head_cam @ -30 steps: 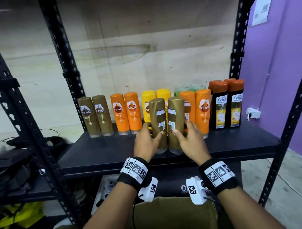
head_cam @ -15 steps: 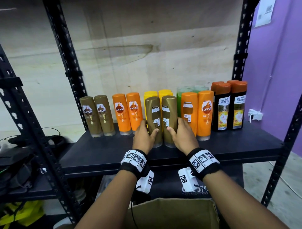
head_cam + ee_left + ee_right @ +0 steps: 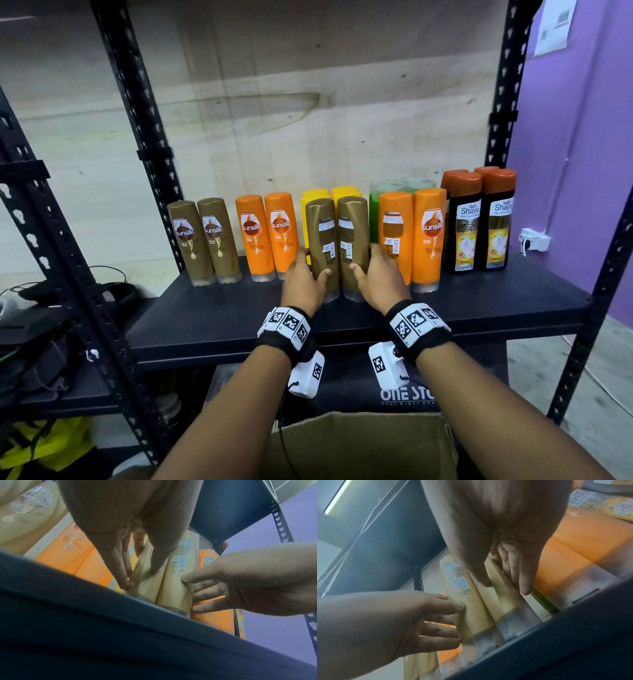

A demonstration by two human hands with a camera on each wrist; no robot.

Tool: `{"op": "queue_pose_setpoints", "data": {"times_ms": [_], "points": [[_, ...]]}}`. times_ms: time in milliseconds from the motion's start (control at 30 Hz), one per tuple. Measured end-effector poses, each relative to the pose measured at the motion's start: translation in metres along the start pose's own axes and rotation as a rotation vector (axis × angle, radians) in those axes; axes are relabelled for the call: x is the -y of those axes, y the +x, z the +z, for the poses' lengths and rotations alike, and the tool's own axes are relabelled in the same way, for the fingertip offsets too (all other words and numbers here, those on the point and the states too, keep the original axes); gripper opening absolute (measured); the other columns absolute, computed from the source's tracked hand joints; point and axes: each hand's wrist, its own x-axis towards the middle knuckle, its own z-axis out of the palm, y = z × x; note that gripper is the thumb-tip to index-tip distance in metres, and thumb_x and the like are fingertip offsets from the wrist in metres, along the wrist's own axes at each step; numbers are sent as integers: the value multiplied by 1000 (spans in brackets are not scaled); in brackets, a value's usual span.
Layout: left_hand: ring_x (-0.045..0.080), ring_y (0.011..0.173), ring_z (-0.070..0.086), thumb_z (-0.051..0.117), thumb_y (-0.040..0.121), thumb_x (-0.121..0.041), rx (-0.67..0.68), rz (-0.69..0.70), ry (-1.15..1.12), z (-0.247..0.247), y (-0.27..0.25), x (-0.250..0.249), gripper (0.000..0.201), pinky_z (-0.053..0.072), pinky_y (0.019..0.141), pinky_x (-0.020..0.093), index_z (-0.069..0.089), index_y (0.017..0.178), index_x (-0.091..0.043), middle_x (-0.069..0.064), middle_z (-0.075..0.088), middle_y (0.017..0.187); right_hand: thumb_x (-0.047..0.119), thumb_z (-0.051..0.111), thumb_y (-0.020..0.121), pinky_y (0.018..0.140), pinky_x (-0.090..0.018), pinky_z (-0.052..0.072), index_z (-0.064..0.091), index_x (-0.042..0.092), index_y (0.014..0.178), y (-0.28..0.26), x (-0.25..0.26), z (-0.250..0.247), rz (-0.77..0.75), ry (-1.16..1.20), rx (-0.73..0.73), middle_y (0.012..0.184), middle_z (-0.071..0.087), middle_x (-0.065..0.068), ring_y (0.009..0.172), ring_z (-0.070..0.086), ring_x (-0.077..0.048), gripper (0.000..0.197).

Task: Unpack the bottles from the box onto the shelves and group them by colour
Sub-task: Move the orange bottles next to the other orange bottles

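Observation:
Two gold bottles stand cap-down side by side on the black shelf (image 3: 239, 318), back labels facing me, in front of the yellow bottles (image 3: 344, 192). My left hand (image 3: 304, 279) grips the left gold bottle (image 3: 321, 240), thumb on its front and fingers round its left side. My right hand (image 3: 380, 277) grips the right gold bottle (image 3: 352, 240) the mirrored way. The left wrist view shows the left hand (image 3: 120, 555) on its bottle (image 3: 145, 586). The right wrist view shows the right hand (image 3: 510, 568) on its bottle (image 3: 503, 599). The open cardboard box (image 3: 359, 445) sits below me.
Along the shelf stand two brown bottles (image 3: 205, 240) at the left, an orange pair (image 3: 267, 236), green bottles (image 3: 375, 212), another orange pair (image 3: 411, 236) and black bottles with orange caps (image 3: 479, 222). Black uprights (image 3: 137, 120) frame the shelf. A purple wall (image 3: 582, 171) lies at the right.
Both hands have pushed the two gold bottles back from the shelf's front part towards the yellow bottles. The grips are unchanged.

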Motion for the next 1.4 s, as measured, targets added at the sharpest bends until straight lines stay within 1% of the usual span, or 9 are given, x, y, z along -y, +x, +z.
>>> {"op": "queue_pose_setpoints", "data": {"times_ms": [167,233,333,633,767,867,967,1133,1400], "points": [[30,113,61,63,97,-35,-45,-21,78,-1,-16,3,38,51,96,43,56,126,-11,10,65,121,37,56,101,85,-41,55,50,17,133,-11,-11,-6,23,-42,66,119,64,-9,106,64,-31,39],[28,104,64,60,98,-37,-67,-32,109,0,-22,4,26,52,92,42,59,110,-13,7,67,109,39,55,101,84,-44,57,55,17,125,-15,-16,-12,14,-83,65,111,66,-7,100,64,-30,32],[31,91,66,57,97,-39,-49,14,196,2,-28,3,25,54,83,42,61,90,-15,5,68,92,32,53,101,75,-38,54,63,17,106,-19,-21,-22,-64,-166,24,104,66,-5,90,61,-24,19],[29,89,67,53,98,-46,83,181,281,31,-35,-39,32,57,79,43,69,90,-19,5,71,91,28,51,99,73,-37,53,62,12,99,-24,-45,-62,-100,-254,-76,105,61,-7,91,60,-27,19],[22,99,65,57,99,-40,81,264,179,54,-38,-60,26,56,87,41,64,110,-17,2,65,111,30,54,98,85,-43,55,60,15,109,-20,-66,-74,-19,-163,-100,116,57,-7,102,60,-26,20],[25,122,56,56,100,-38,92,288,112,71,-39,-71,47,49,102,42,47,140,-15,6,52,136,33,58,97,97,-46,50,49,16,129,-15,-84,-77,51,-71,-127,132,45,-9,121,54,-30,38],[28,139,43,57,99,-34,100,296,11,84,-39,-79,69,39,111,43,25,156,-14,10,36,154,32,63,96,105,-46,44,39,15,145,-8,-96,-79,82,17,-136,145,39,-12,131,49,-32,57],[33,143,38,59,99,-33,156,198,-71,101,-34,-85,90,35,115,47,-3,161,-16,13,26,162,39,66,95,114,-45,36,26,16,157,11,-107,-78,110,113,-56,155,40,-10,141,41,-27,77],[39,139,44,50,104,-16,223,109,-115,116,-34,-75,88,37,113,49,-18,159,-24,18,27,162,42,72,91,111,-45,41,31,17,151,22,-121,-71,145,206,-43,151,38,-10,135,46,-28,77]]}}
